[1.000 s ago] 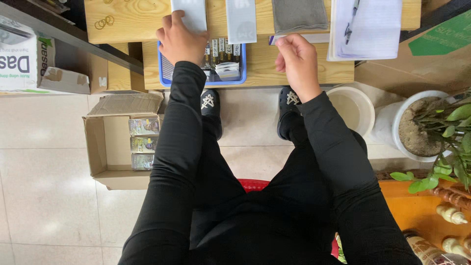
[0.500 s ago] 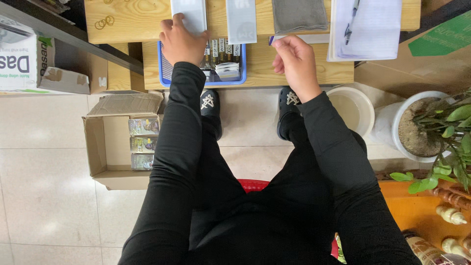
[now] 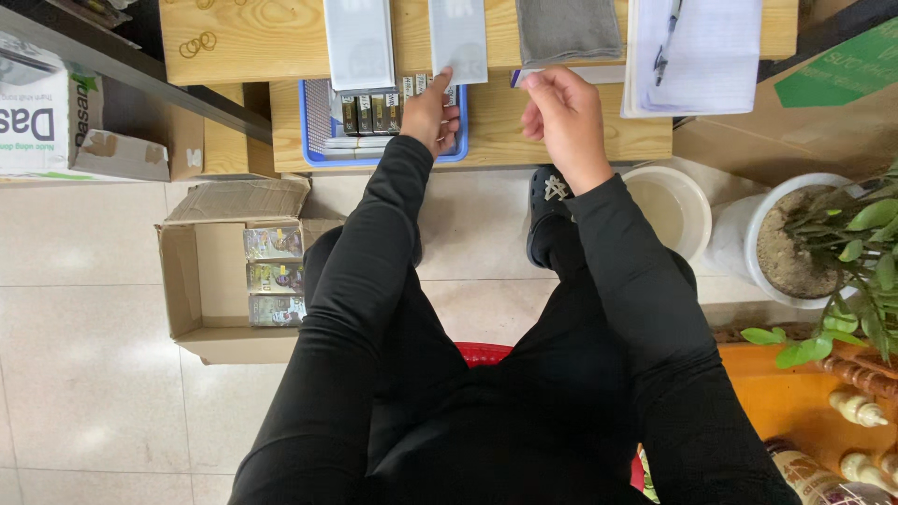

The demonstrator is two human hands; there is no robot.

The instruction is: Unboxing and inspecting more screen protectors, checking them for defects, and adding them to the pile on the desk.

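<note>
A pale tiled floor lies beneath me as I sit looking down at a low wooden table (image 3: 580, 140), which has a higher wooden ledge (image 3: 262, 42) behind it. My left hand (image 3: 432, 114) rests at the right end of a blue mesh tray (image 3: 323, 150) that holds a row of small dark boxes (image 3: 369, 110), and its fingertips touch the lower edge of a pale flat packet (image 3: 458, 37) lying on the ledge; whether the hand grips the packet or only presses it, I cannot tell. My right hand (image 3: 566, 117) hovers above the table, fingers curled narrow, pinching the end of a thin pale strip (image 3: 585, 73) with a purple tip. A second pale packet (image 3: 358, 42) lies left of the first, a grey folded cloth (image 3: 569, 28) to its right, and white papers with a pen (image 3: 697, 47) further right. On the floor an open cardboard box (image 3: 238, 281) holds small printed packs; a white bucket (image 3: 669, 206) and a potted plant (image 3: 823, 243) stand at my right. I judge the touched packet could slide off the ledge into the tray, since its edge overhangs, and a sweep of my sleeve could disturb the boxes.
</note>
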